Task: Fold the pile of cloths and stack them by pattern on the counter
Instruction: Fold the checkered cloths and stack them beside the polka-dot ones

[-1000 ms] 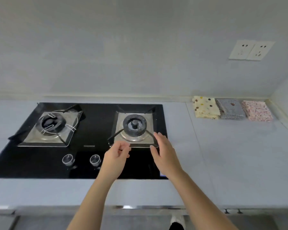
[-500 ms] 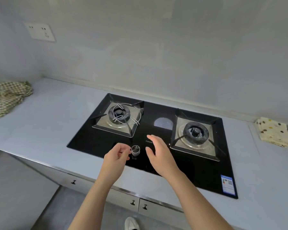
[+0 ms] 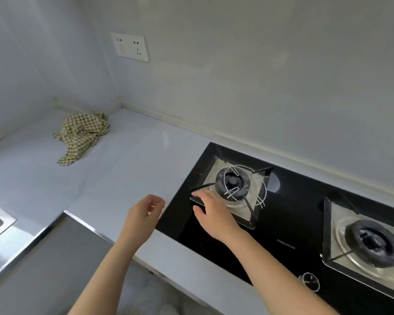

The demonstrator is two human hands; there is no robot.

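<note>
Checked cloth (image 3: 82, 135): bunched folds hid most of it from you.
Right burner (image 3: 371, 244): the right edge cut it off.
Hob lettering (image 3: 286, 247): too small to read.

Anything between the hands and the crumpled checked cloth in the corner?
Nothing visible. Only pale grey counter lies between the empty left hand and the crumpled green-and-cream checked cloth in the far-left corner. The right hand is over the black glass gas hob, which sits to the right of that path.
</note>
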